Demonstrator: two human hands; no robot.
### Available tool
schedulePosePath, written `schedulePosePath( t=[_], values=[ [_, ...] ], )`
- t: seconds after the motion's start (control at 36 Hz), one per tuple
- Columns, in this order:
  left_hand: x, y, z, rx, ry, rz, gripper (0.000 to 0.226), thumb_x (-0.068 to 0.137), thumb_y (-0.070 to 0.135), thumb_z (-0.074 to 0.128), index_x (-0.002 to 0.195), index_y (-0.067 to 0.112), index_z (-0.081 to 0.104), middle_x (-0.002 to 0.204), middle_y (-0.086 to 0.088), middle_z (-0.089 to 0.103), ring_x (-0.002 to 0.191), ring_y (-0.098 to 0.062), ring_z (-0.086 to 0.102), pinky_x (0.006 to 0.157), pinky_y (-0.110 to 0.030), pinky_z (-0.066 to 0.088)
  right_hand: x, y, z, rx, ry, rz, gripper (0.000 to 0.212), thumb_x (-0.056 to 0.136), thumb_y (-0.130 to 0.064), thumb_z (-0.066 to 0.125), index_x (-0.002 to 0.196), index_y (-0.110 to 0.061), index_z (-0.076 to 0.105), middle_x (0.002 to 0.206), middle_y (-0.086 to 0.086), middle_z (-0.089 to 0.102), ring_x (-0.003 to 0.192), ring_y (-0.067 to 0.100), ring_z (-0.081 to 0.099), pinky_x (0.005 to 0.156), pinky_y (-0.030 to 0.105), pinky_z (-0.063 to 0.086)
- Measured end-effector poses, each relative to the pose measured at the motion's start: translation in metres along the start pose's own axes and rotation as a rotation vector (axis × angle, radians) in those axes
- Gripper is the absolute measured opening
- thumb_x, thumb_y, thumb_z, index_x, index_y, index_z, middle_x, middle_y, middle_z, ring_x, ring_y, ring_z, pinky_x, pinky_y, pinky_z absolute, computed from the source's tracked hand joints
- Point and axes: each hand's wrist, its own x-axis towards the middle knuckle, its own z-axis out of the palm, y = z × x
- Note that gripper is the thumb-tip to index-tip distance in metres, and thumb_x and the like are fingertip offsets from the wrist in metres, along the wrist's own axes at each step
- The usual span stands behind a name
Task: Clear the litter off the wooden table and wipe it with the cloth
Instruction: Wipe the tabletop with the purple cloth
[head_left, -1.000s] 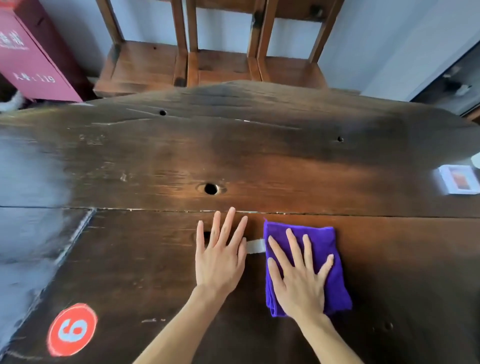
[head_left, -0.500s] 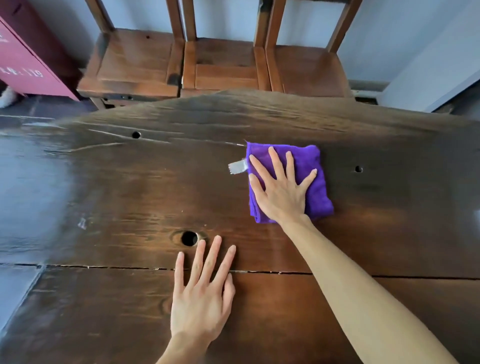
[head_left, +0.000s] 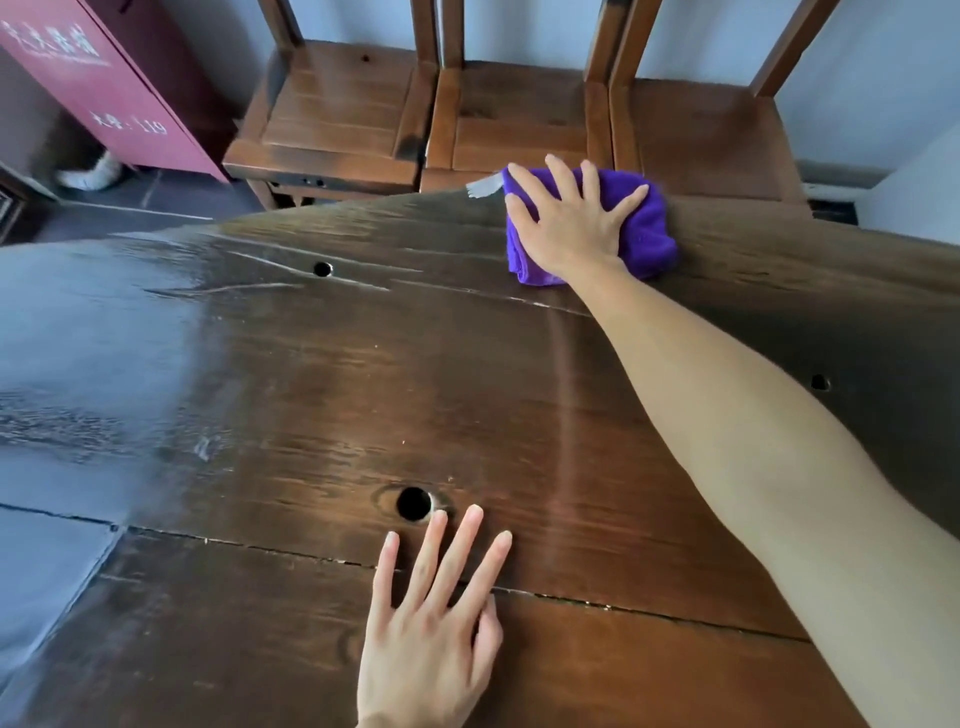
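- Red cabinet (head_left: 111, 98): stands on the floor at the far left, beyond the table's far edge; white characters and the digits 119 are printed on its face. A white, furry object (head_left: 96, 174) lies on the floor at its base; it is too small to identify.
- Wooden table (head_left: 291, 395): dark, glossy boards with strong glare over the left part. A small hole (head_left: 322, 269) sits near the far edge, a larger hole (head_left: 413, 503) nearer the person, and a seam runs across the boards just below the larger hole.
- Wooden chairs (head_left: 337, 114): three seats in a row, pushed up against the table's far edge.
- Left hand (head_left: 431, 644): lies flat on the table, palm down, fingers straight and spread, holding nothing. The fingertips reach across the seam, just short of the larger hole.
- White tag (head_left: 483, 186): a small pale strip sticking out from the cloth's left side, at the table's far edge.
- Purple cloth (head_left: 649, 234): folded, lying on the table at its far edge, in front of the middle chair.
- Right hand (head_left: 571, 223): arm stretched fully forward, palm pressed flat on the cloth, fingers straight and fanned; it does not curl around the fabric.
- A third small hole (head_left: 820, 383) shows on the table to the right of the forearm.
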Motion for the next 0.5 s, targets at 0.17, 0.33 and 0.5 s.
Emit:
schedulePosePath(
  t=[0.17, 0.33, 0.5],
  values=[
    [-0.001, 0.000, -0.004, -0.050, -0.092, -0.011, 0.062, 0.095, 0.038, 0.045, 0.156, 0.039, 0.039, 0.167, 0.007, 0.030, 0.154, -0.020, 0.030, 0.119, -0.058, 0.029, -0.036, 0.000, 0.003, -0.037, 0.017, 0.005, 0.058, 0.102, -0.064, 0.012, 0.157, -0.050, 0.011, 0.171, -0.004, 0.007, 0.156, 0.034, 0.001, 0.109, 0.081, -0.006],
    [-0.002, 0.002, -0.007, -0.062, -0.142, -0.018, 0.059, 0.099, 0.039, 0.037, 0.158, 0.039, 0.035, 0.168, 0.007, 0.026, 0.155, -0.021, 0.026, 0.122, -0.057, 0.023, -0.141, -0.005, 0.023, -0.011, 0.013, 0.034, 0.056, 0.101, -0.065, 0.014, 0.156, -0.053, 0.012, 0.171, -0.006, 0.007, 0.157, 0.032, 0.003, 0.110, 0.082, -0.002],
    [-0.003, 0.002, -0.008, -0.092, -0.152, -0.021, 0.057, 0.102, 0.041, 0.034, 0.159, 0.039, 0.032, 0.169, 0.007, 0.023, 0.157, -0.021, 0.020, 0.125, -0.056, 0.018, -0.249, -0.006, 0.037, -0.052, -0.007, 0.057, 0.058, 0.101, -0.064, 0.014, 0.157, -0.049, 0.015, 0.170, -0.003, 0.013, 0.156, 0.033, 0.010, 0.109, 0.082, 0.006]
  ],
)
